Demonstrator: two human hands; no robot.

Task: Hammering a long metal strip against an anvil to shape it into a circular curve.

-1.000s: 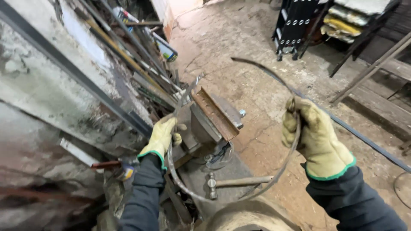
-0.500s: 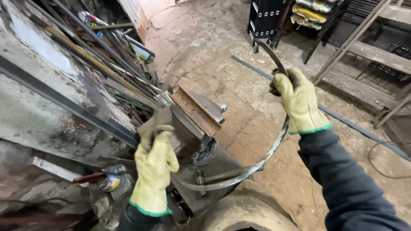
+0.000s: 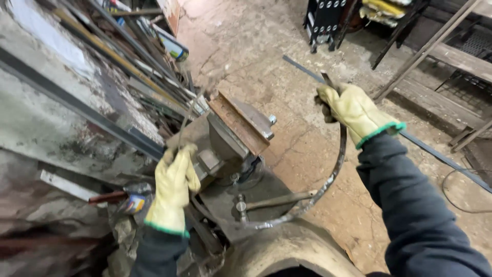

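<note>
Your right hand (image 3: pixel 353 110) is wrapped tight around one end of a thin, curved metal bar (image 3: pixel 335 172). Your left hand (image 3: pixel 174 179) grips the other end beside the gray vise (image 3: pixel 230 136). The bar loops low between your hands, in front of the vise. It looks like you are bending it. Next you need a slow, strong, even pull. Your gloves are soft and yellow. The vise looks rusty and hard.
</note>
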